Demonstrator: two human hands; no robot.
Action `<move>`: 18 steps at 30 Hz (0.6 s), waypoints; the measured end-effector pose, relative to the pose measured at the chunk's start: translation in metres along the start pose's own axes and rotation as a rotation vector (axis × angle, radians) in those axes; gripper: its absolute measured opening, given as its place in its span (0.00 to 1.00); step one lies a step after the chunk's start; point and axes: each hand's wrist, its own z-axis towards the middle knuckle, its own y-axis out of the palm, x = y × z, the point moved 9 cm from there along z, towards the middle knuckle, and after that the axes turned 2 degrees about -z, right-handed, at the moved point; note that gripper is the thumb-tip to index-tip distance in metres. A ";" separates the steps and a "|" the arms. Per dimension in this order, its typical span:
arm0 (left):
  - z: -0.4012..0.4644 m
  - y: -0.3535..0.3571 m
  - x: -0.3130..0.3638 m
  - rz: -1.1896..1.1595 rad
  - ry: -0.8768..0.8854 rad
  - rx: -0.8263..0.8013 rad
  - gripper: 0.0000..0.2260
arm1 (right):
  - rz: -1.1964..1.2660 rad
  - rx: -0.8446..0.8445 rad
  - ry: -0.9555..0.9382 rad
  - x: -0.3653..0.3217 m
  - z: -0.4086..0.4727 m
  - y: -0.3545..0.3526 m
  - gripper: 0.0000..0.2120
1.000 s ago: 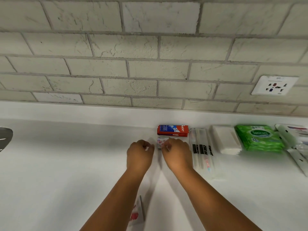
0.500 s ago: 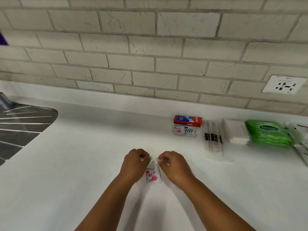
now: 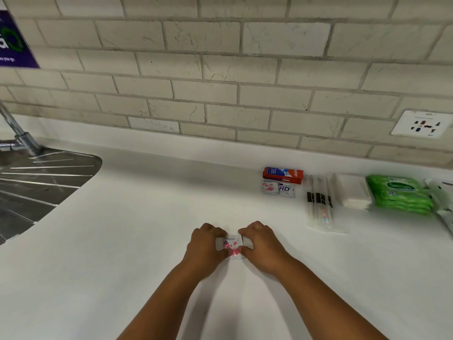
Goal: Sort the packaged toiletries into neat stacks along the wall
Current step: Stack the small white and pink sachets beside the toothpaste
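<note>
Pinching one pink-printed sachet (image 3: 231, 246) between left hand (image 3: 204, 249) and right hand (image 3: 261, 249), curled fingers gripping opposite edges; slick film may slip.

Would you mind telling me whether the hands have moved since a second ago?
Yes. Both the left hand and right hand have drawn back from the toothpaste box toward the person, and now hold a pink sachet.

— What do I have on the counter (image 3: 147, 241)?
— By the wall, left to right: red box (image 3: 283, 174), two sachets (image 3: 278, 188) before it, toothbrushes (image 3: 318, 204), white pads (image 3: 353, 193), green wipes (image 3: 398, 195). Sachet (image 3: 231, 246) near me. Sink (image 3: 36, 182) at left.
</note>
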 end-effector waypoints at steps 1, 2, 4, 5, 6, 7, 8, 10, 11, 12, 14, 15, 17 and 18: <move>0.000 0.000 0.001 0.006 0.004 0.002 0.24 | 0.002 0.008 -0.003 0.000 -0.001 -0.001 0.23; 0.000 0.000 0.001 0.010 0.005 0.001 0.24 | 0.009 0.020 -0.004 -0.001 -0.002 -0.002 0.23; 0.002 0.001 0.002 -0.001 0.014 -0.001 0.23 | 0.033 0.044 -0.006 -0.001 -0.003 -0.004 0.22; 0.003 0.002 0.002 -0.029 0.019 -0.004 0.22 | 0.046 0.053 -0.007 0.000 -0.003 -0.004 0.21; 0.003 0.003 0.003 -0.070 0.020 -0.010 0.21 | 0.059 0.060 -0.006 0.001 -0.003 -0.005 0.21; 0.004 0.003 0.004 -0.115 0.020 -0.017 0.19 | 0.076 0.066 -0.003 0.002 -0.003 -0.004 0.21; 0.005 0.004 0.006 -0.152 0.021 -0.029 0.18 | 0.101 0.071 0.003 0.004 -0.003 -0.005 0.20; 0.006 0.005 0.011 -0.192 0.028 -0.044 0.16 | 0.181 0.091 0.033 0.009 -0.002 -0.007 0.18; 0.008 0.005 0.013 -0.212 0.030 -0.046 0.16 | 0.240 0.102 0.060 0.013 -0.001 -0.009 0.16; 0.011 0.005 0.016 -0.240 0.032 -0.045 0.15 | 0.313 0.113 0.090 0.018 -0.001 -0.011 0.15; 0.016 0.005 0.023 -0.301 0.035 -0.047 0.14 | 0.475 0.127 0.149 0.026 -0.001 -0.013 0.12; 0.020 0.005 0.027 -0.324 0.038 -0.051 0.14 | 0.533 0.135 0.176 0.029 0.000 -0.015 0.12; 0.030 0.009 0.036 -0.370 0.043 -0.052 0.14 | 0.595 0.170 0.213 0.038 0.004 -0.020 0.13; 0.036 0.011 0.041 -0.398 0.046 -0.050 0.14 | 0.616 0.196 0.230 0.044 0.005 -0.024 0.13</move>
